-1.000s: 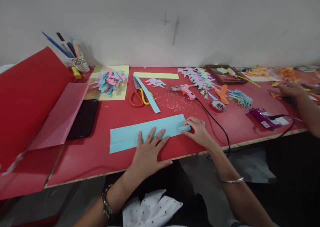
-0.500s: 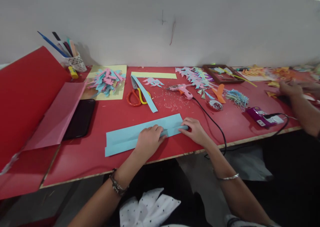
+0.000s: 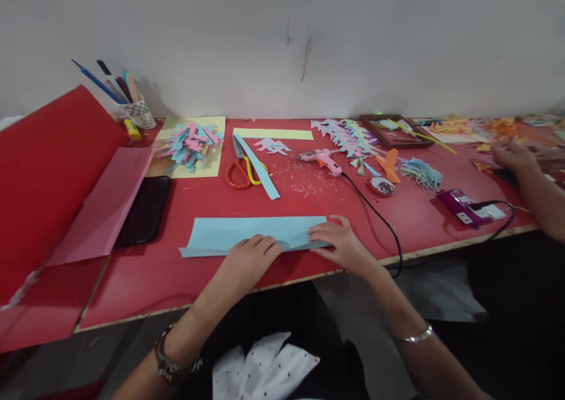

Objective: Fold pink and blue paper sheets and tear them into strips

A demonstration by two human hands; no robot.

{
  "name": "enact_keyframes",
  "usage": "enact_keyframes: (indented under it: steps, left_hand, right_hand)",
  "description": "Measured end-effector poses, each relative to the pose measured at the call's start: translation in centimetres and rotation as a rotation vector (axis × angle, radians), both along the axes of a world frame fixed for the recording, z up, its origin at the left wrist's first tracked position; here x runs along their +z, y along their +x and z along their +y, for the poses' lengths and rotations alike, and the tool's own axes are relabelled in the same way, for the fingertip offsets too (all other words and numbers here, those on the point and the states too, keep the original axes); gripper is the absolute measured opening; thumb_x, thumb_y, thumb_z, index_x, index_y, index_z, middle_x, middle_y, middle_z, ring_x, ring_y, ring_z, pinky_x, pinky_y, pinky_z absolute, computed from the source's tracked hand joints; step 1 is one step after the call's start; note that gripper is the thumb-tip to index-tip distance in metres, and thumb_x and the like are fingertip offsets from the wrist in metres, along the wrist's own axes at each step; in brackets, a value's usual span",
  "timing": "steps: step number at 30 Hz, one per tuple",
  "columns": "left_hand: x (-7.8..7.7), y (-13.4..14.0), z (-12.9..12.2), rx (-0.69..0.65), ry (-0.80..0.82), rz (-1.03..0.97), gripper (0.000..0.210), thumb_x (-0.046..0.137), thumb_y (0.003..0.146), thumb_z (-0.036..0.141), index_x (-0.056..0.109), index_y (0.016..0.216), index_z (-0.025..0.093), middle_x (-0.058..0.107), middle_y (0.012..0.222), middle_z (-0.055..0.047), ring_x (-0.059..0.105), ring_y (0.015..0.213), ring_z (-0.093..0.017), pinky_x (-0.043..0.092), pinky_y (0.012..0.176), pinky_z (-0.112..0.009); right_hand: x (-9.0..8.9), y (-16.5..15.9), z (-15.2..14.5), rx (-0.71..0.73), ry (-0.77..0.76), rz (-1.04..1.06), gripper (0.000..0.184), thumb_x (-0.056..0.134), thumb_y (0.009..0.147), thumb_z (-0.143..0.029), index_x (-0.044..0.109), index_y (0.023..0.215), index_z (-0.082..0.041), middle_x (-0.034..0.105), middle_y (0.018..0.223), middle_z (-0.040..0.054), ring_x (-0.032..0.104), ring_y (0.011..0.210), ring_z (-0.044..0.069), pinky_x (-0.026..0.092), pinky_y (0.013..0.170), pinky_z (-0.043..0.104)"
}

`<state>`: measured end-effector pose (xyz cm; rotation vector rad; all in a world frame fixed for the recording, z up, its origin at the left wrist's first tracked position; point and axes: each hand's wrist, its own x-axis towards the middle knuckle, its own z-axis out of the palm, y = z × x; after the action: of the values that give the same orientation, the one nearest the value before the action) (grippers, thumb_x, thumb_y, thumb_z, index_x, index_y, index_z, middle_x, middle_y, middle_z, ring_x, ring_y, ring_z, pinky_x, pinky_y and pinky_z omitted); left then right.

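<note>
A light blue sheet of paper (image 3: 229, 232) lies lengthwise near the table's front edge, its near long side turned up in a narrow fold. My left hand (image 3: 253, 259) grips that folded side around its middle, fingers curled and the thumb hidden. Toward the right end, my right hand (image 3: 336, 244) holds the same paper, with fingertips on top and thumb by the near edge. Beyond the sheet, a loose blue strip (image 3: 260, 170) rests across scissors (image 3: 238, 173) with red and yellow handles.
A pink glue gun (image 3: 324, 160) trails a black cord past my right hand. Left are a phone (image 3: 143, 212), pink paper (image 3: 101, 212) and a pile of paper strips (image 3: 192, 144). A purple power socket (image 3: 463, 207) sits right, near another person's hand (image 3: 514, 156).
The blue paper has turned from slanting up at the right to nearly level with the table edge. My left hand has shifted slightly left and down; both hands remain on the paper.
</note>
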<state>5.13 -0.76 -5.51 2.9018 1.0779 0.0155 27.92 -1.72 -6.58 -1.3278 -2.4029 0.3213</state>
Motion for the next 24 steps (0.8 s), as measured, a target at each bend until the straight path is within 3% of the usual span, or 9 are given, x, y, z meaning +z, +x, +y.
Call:
enact_keyframes:
  steps: [4, 7, 10, 13, 16, 20, 22, 24]
  left_hand:
    - [0.6, -0.6, 0.3, 0.094, -0.039, 0.027, 0.015, 0.045, 0.081, 0.016, 0.053, 0.094, 0.017, 0.065, 0.080, -0.005, 0.061, 0.073, -0.020, 0.047, 0.059, -0.029]
    - [0.8, -1.7, 1.8, 0.127, -0.102, -0.072, 0.025, 0.048, 0.081, 0.029, 0.050, 0.104, 0.019, 0.066, 0.092, -0.007, 0.062, 0.080, -0.021, 0.047, 0.066, -0.030]
    - [0.7, -3.2, 3.6, 0.141, -0.242, -0.147, 0.032, 0.050, 0.079, 0.035, 0.049, 0.107, 0.020, 0.064, 0.101, -0.005, 0.060, 0.087, -0.020, 0.046, 0.072, -0.029]
    - [0.3, -4.6, 4.7, 0.163, -0.318, -0.196, 0.031, 0.048, 0.079, 0.035, 0.050, 0.106, 0.020, 0.062, 0.102, -0.004, 0.058, 0.089, -0.018, 0.045, 0.076, -0.028]
    - [-0.7, -5.3, 4.9, 0.199, -0.205, -0.211, 0.035, 0.046, 0.080, 0.037, 0.049, 0.109, 0.018, 0.057, 0.105, -0.008, 0.054, 0.094, -0.021, 0.044, 0.079, -0.033]
    - [-2.2, -5.5, 4.2, 0.161, -0.057, -0.239, 0.033, 0.036, 0.084, 0.026, 0.048, 0.114, 0.021, 0.052, 0.112, -0.009, 0.048, 0.104, -0.021, 0.040, 0.087, -0.037]
    - [-2.7, -5.4, 3.7, 0.111, -0.057, -0.237, 0.035, 0.028, 0.086, 0.021, 0.048, 0.116, 0.025, 0.048, 0.120, -0.007, 0.043, 0.111, -0.019, 0.037, 0.091, -0.037]
    - [-2.9, -5.3, 3.3, 0.082, -0.058, -0.203, 0.036, 0.029, 0.087, 0.028, 0.044, 0.120, 0.027, 0.042, 0.129, -0.006, 0.036, 0.119, -0.020, 0.033, 0.095, -0.040]
  right_hand:
    - [0.3, -0.2, 0.4, 0.015, -0.097, 0.105, 0.020, 0.049, 0.080, -0.037, 0.060, 0.079, -0.020, 0.066, 0.083, 0.0039, 0.060, 0.082, 0.016, 0.036, 0.085, 0.034]
    - [0.4, -0.3, 1.0, -0.071, -0.163, 0.189, 0.024, 0.048, 0.080, -0.038, 0.059, 0.075, -0.018, 0.066, 0.078, 0.0046, 0.060, 0.074, 0.015, 0.043, 0.067, 0.026]
    - [0.3, -0.4, 1.6, -0.159, -0.162, 0.185, 0.020, 0.049, 0.078, -0.035, 0.058, 0.074, -0.017, 0.065, 0.074, 0.0034, 0.059, 0.068, 0.015, 0.043, 0.061, 0.024]
    - [0.1, -0.4, 2.1, -0.143, -0.135, 0.126, 0.015, 0.049, 0.078, -0.030, 0.057, 0.077, -0.017, 0.063, 0.076, 0.0032, 0.057, 0.070, 0.015, 0.043, 0.062, 0.024]
    - [0.1, -0.7, 2.3, -0.112, -0.079, 0.023, 0.013, 0.046, 0.079, -0.022, 0.057, 0.082, -0.016, 0.061, 0.079, 0.0056, 0.056, 0.074, 0.016, 0.043, 0.066, 0.026]
    - [0.3, -2.1, 1.7, -0.180, 0.132, -0.169, 0.024, 0.046, 0.078, -0.018, 0.056, 0.100, -0.017, 0.057, 0.101, 0.0115, 0.050, 0.092, 0.022, 0.038, 0.081, 0.038]
    - [0.4, -3.1, 1.4, -0.120, 0.200, -0.223, 0.027, 0.047, 0.079, -0.019, 0.055, 0.104, -0.021, 0.054, 0.109, 0.0113, 0.047, 0.100, 0.023, 0.033, 0.088, 0.043]
    - [0.3, -4.0, 1.4, 0.005, 0.175, -0.228, 0.026, 0.050, 0.079, -0.026, 0.056, 0.104, -0.022, 0.054, 0.110, 0.0096, 0.047, 0.101, 0.022, 0.033, 0.089, 0.040]
